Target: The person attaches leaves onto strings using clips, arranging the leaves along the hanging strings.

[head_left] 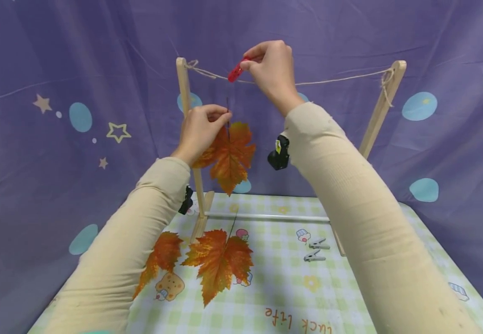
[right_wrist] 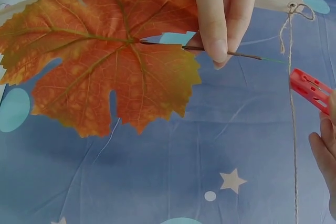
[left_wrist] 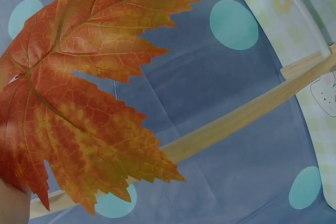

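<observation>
My left hand [head_left: 200, 130] pinches the thin dark stem of an orange maple leaf [head_left: 232, 160] between thumb and fingertips. The leaf hangs below that hand, and its stem tip points up toward the twine [head_left: 337, 80]. Up at the twine, my right hand [head_left: 276, 69] holds a red clothespin [head_left: 237, 71] by its far end. In the right wrist view, the nose of the clothespin [right_wrist: 310, 88] meets the twine; whether the twine lies between its jaws I cannot tell. A short gap separates the stem tip from the twine there.
The twine is tied between two wooden posts [head_left: 379, 111], joined low down by a white rod [head_left: 266, 216]. On the checked tablecloth [head_left: 283, 287] lie another maple leaf [head_left: 220, 264], one partly behind my left sleeve [head_left: 164, 255], and two grey clothespins [head_left: 315, 256].
</observation>
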{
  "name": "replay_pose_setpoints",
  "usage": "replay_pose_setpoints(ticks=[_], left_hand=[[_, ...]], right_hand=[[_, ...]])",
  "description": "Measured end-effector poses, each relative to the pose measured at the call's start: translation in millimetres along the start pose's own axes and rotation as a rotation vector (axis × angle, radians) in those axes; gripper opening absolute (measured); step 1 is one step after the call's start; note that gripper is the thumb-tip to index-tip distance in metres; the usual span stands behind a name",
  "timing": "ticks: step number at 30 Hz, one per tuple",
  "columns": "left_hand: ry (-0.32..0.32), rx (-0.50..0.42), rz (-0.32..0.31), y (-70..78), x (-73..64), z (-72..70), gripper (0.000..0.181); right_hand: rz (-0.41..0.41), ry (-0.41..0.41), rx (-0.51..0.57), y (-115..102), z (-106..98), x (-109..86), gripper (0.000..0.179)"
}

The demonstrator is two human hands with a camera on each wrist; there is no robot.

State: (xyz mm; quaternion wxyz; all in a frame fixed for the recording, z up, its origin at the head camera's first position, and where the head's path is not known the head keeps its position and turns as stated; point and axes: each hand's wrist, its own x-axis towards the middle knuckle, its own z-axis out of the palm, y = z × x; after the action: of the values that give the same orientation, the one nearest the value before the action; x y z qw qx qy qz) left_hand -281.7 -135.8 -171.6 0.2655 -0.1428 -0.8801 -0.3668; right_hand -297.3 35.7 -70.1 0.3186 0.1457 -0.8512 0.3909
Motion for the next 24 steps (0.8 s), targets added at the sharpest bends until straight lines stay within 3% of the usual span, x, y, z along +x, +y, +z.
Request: replay_pose_setpoints(ticks=[10,24], left_hand=[[-0.048,-0.028,-0.019,-2.9,-2.7,3.6,0.028],[-0.062,-0.01,0.012,-9.3,-6.0,2.4,0.028]], right_hand=[[0.015,-0.092,-0.019,-2.2,0.3,-0.4,0.02],[-0.047,-0.241,-0.105,-6.5,-3.6,0.9,0.022]])
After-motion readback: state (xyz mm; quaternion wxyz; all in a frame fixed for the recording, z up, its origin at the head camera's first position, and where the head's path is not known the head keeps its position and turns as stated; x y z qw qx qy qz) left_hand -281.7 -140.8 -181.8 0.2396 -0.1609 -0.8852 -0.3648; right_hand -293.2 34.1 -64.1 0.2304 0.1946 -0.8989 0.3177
